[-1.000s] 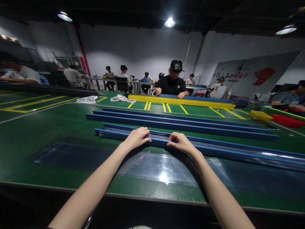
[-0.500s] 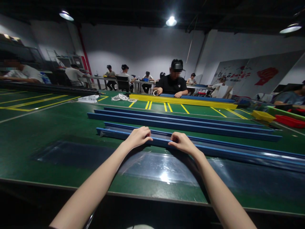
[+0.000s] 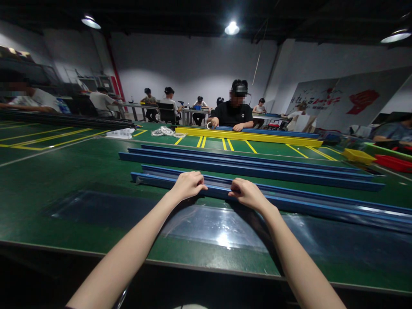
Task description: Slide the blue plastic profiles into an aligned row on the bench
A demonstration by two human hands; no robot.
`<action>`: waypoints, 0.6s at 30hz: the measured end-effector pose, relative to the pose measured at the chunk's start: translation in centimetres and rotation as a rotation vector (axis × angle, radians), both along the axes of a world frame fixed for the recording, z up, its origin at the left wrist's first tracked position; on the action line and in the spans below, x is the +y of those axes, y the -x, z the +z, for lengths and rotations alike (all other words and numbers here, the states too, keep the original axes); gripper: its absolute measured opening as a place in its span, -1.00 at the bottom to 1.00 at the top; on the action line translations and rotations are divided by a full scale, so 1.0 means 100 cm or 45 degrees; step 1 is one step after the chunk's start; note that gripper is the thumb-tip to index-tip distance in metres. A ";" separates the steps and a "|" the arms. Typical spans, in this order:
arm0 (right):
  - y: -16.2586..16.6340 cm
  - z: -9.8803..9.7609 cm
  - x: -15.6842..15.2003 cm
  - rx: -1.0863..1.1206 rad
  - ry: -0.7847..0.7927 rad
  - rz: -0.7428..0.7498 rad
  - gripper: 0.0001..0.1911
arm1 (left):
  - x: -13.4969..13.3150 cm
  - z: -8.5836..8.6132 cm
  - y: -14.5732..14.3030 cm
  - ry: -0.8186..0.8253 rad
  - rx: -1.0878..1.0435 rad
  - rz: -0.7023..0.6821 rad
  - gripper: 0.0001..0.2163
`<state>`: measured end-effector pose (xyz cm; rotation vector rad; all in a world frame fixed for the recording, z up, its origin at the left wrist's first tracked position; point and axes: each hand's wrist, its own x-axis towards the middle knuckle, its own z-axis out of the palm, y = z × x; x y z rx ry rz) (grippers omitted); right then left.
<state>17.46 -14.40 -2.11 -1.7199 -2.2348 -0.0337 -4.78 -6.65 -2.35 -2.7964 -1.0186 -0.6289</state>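
Note:
A long blue channel-shaped rail [image 3: 289,199] lies across the green table in front of me, its trough facing up. My left hand [image 3: 189,185] is closed on its near wall, fingers curled over the top edge and thumb along the front face. A short way to the right, my right hand [image 3: 246,192] grips the same wall, with the fingers curled inward. The fingertips of both hands are partly hidden. On the near side of the rail, a clear plastic sheet [image 3: 199,231] lies flat under my forearms.
Behind my rail lies a second blue rail [image 3: 251,169]. Farther back, a co-worker in a black shirt [image 3: 233,113] handles a blue piece behind a yellow rail [image 3: 231,134]. Tape rolls [image 3: 165,131], a yellow bin [image 3: 357,156] and a red bin [image 3: 394,162] stand around the table.
My hands keep nearly the same place on the rail; the right fingers look slightly more curled. The view has shifted very slightly.

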 end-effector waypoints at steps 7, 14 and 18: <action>0.000 -0.001 0.000 0.007 -0.012 0.008 -0.90 | 0.002 -0.005 -0.003 -0.060 0.019 0.042 -0.81; 0.000 -0.001 0.001 0.017 -0.010 0.000 -0.89 | 0.000 -0.006 -0.003 -0.106 0.044 0.018 -0.83; 0.000 0.000 0.001 0.002 0.020 -0.009 -0.86 | 0.001 -0.007 -0.001 -0.105 0.067 -0.026 -0.84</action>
